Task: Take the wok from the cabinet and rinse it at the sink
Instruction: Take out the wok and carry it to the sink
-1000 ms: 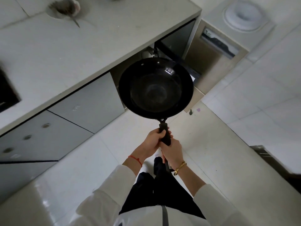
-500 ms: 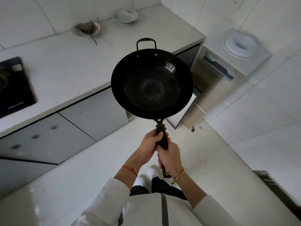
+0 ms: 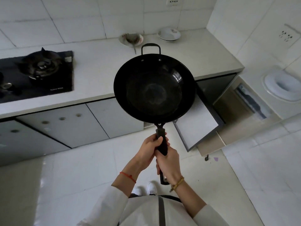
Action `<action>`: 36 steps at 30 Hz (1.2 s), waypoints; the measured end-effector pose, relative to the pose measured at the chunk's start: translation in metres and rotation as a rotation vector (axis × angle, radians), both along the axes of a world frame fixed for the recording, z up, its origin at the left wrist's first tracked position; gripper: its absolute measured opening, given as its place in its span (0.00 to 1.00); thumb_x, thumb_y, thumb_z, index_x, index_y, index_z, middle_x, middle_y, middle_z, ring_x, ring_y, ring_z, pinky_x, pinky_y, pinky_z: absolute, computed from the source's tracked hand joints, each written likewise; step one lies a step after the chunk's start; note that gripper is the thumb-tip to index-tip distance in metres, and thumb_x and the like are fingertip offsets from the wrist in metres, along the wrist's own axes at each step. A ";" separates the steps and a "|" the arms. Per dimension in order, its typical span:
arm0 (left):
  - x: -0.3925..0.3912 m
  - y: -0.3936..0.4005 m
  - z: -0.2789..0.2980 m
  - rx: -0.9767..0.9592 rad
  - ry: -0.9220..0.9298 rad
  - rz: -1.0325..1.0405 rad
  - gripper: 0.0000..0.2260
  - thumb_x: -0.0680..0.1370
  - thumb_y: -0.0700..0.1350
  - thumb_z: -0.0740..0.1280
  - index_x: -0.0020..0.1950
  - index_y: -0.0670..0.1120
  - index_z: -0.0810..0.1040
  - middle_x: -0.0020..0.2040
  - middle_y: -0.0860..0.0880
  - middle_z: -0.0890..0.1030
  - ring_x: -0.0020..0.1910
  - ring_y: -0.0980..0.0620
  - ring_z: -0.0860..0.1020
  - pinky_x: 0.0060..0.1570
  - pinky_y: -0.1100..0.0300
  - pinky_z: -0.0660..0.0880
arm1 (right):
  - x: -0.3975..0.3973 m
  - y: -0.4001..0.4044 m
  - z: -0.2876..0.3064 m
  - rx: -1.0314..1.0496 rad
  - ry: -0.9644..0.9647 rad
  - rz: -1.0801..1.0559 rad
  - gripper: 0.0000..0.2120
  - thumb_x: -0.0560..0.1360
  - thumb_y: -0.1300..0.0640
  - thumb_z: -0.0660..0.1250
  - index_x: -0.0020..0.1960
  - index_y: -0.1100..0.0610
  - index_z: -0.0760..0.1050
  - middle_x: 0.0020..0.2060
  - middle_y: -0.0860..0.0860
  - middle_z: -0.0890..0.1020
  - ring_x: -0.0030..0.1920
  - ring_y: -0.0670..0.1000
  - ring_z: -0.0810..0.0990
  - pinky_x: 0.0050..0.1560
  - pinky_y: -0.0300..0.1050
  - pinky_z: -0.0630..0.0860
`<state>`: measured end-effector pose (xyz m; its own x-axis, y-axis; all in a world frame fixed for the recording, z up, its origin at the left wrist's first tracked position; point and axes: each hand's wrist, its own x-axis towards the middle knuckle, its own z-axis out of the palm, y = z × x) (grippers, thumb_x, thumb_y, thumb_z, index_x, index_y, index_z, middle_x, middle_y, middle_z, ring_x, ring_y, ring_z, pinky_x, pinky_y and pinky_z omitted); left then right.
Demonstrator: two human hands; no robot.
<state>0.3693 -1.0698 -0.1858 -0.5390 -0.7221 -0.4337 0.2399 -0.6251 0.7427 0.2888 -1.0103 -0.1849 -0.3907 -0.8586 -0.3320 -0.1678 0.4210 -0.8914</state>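
Two hands hold the wok out in front

Near us, the left hand and right hand are both wrapped tight around the long handle, likely because the pan is heavy. The black wok hangs level in the air, over the counter edge. The cabinet door hangs open on the right. No sink shows, so where to rinse is hidden.

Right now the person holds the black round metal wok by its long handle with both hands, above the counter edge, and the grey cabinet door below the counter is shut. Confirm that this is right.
Not quite: the grey cabinet door stands open, swung out below the white counter, as the head view shows. The rest holds: the left hand and right hand both grip the long handle of the black round metal wok.
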 end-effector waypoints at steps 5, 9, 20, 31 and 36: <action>0.014 -0.004 0.001 0.004 0.000 0.159 0.13 0.82 0.37 0.58 0.66 0.37 0.72 0.50 0.43 0.78 0.48 0.49 0.80 0.53 0.57 0.77 | 0.006 -0.016 -0.001 0.007 -0.011 0.153 0.06 0.75 0.58 0.65 0.40 0.58 0.75 0.18 0.51 0.74 0.16 0.52 0.73 0.18 0.39 0.67; 0.028 -0.003 0.002 0.012 -0.005 0.305 0.12 0.82 0.37 0.58 0.64 0.39 0.73 0.48 0.44 0.79 0.48 0.48 0.79 0.55 0.55 0.76 | 0.016 -0.028 -0.001 0.011 -0.023 0.287 0.06 0.75 0.59 0.65 0.39 0.59 0.75 0.18 0.51 0.74 0.16 0.52 0.72 0.18 0.40 0.67; 0.082 0.025 -0.006 0.039 0.029 0.714 0.12 0.82 0.38 0.59 0.64 0.39 0.74 0.48 0.44 0.79 0.49 0.47 0.80 0.60 0.50 0.76 | 0.063 -0.037 0.001 0.014 -0.046 0.678 0.06 0.76 0.59 0.66 0.40 0.59 0.75 0.19 0.51 0.75 0.16 0.52 0.73 0.17 0.40 0.68; 0.156 0.065 -0.019 0.079 0.079 1.084 0.12 0.81 0.38 0.60 0.64 0.39 0.74 0.47 0.44 0.80 0.48 0.47 0.80 0.56 0.54 0.76 | 0.143 -0.030 -0.010 0.066 -0.060 1.026 0.05 0.74 0.58 0.68 0.40 0.56 0.77 0.23 0.46 0.78 0.22 0.44 0.76 0.24 0.35 0.70; 0.212 0.077 -0.022 0.063 0.081 1.203 0.13 0.81 0.38 0.60 0.65 0.39 0.73 0.46 0.45 0.80 0.48 0.47 0.80 0.57 0.53 0.76 | 0.203 -0.030 -0.008 0.071 -0.051 1.159 0.09 0.76 0.58 0.66 0.39 0.61 0.76 0.20 0.50 0.76 0.18 0.49 0.74 0.19 0.39 0.69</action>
